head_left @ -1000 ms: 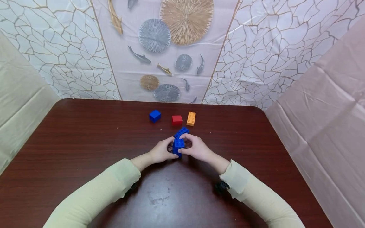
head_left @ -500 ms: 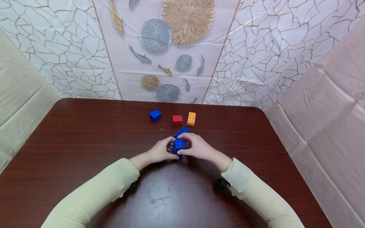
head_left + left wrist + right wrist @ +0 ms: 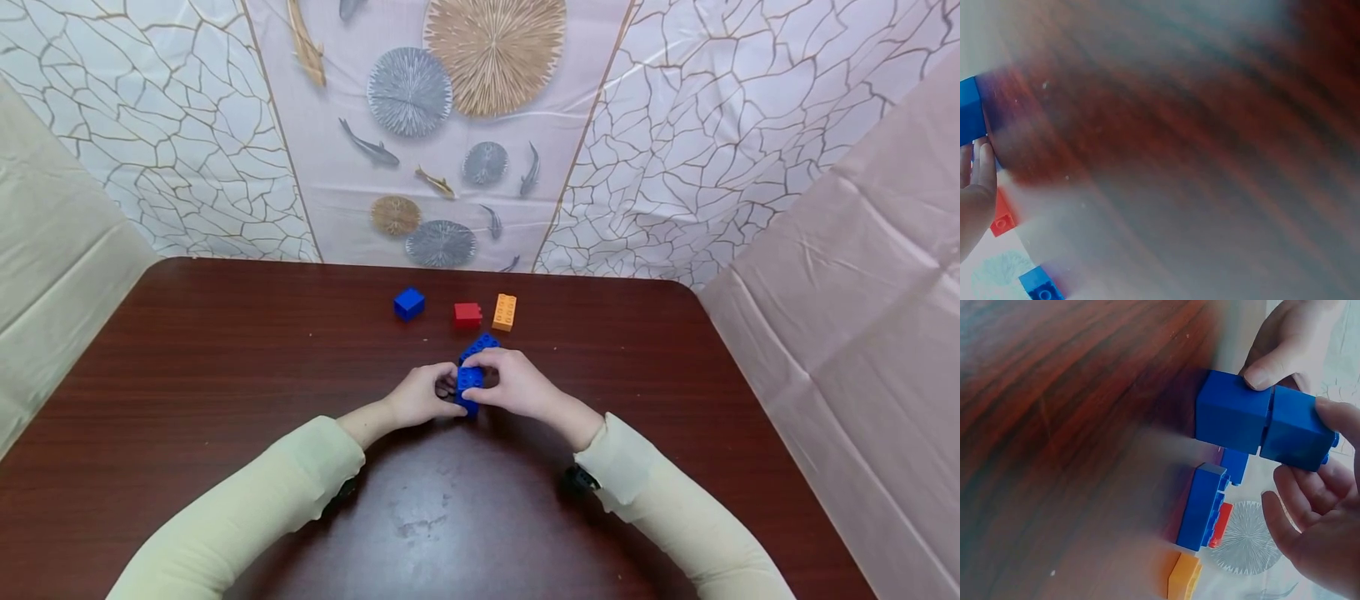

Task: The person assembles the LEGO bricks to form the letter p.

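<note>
Two blue toy building bricks stand stacked near the middle of the table, studs up. My left hand [image 3: 420, 396] grips the lower blue brick [image 3: 1229, 412], thumb on its near side. With thumb and fingers, my right hand [image 3: 521, 387] pinches the upper blue brick [image 3: 1297, 428]. A narrow gap shows between the two bricks in the right wrist view. Just behind the stack lies a longer blue brick [image 3: 480, 346], partly covered by the right hand. The left wrist view catches only part of the stack, as a blue block [image 3: 969, 112] at its left edge.
Farther back on the dark wooden table [image 3: 225, 350] lie a blue brick [image 3: 409, 304], a red brick [image 3: 467, 315] on its side and an orange brick [image 3: 505, 312]. Patterned cloth [image 3: 442, 192] hangs behind the table, with plain cloth at both sides.
The right hand has shifted slightly left, its thumb moving farther across the upper blue brick. The left hand stays about where it was, and the loose bricks lie as before.
</note>
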